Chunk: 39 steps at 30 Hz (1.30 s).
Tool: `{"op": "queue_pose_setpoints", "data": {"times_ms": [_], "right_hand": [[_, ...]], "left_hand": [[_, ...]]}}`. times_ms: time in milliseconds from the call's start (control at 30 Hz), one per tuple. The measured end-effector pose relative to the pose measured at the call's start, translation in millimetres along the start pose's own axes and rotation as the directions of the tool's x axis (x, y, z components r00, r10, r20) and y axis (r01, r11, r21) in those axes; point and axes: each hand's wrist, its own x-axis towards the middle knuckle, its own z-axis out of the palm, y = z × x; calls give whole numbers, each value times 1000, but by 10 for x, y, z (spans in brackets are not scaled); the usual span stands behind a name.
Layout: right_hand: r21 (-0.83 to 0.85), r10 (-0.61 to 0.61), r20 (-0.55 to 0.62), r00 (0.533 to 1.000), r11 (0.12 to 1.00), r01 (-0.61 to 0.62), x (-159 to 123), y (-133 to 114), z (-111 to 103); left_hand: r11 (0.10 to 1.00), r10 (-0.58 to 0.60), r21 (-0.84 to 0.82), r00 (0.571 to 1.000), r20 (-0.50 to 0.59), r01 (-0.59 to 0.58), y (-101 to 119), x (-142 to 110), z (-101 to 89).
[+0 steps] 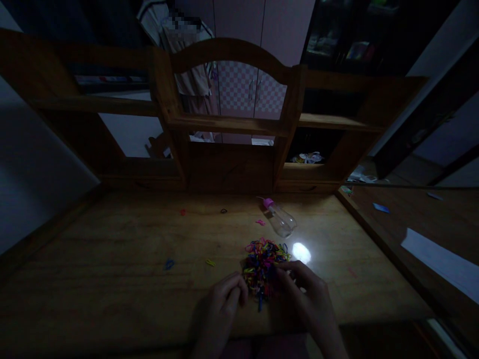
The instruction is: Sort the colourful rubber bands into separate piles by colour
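Note:
A heap of small rubber bands in many colours (265, 262) lies near the front of the wooden table. At its left edge rests my left hand (227, 299), its fingers curled closed; whatever they may hold is hidden. From the right side my right hand (305, 289) reaches into the heap, thumb and forefinger pinched together at the bands. Small sorted-looking bits lie apart: blue bands (169, 264), yellow bands (210, 263), a red band (183, 212), a black band (223, 211) and pink bands (260, 222).
Behind the heap a clear bottle with a pink nozzle cap (282, 220) lies on its side. A wooden shelf unit (232, 124) rises along the table's back edge. White paper (441, 262) lies on the surface at right. The room is dim.

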Motion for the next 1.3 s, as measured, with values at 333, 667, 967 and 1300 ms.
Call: {"op": "queue_pose_setpoints", "data": {"times_ms": [333,667,967,1300], "right_hand": [[-22,-68,-39,997,997,67,-184,112,146],[-389,-336,89,938,855,343,-128,77,327],[-50,-147,-43,988,988,145,-188,-91,255],[241,31,-100,995,970,-6,-72,-114,237]], "left_hand": [[999,50,-15,999,-22,-50,47,-24,8],[997,78,-19,991,-105,-80,5,-20,11],[996,76,-31,993,-87,-79,-18,-5,23],[994,67,-83,994,-85,-74,-20,-2,37]]}}
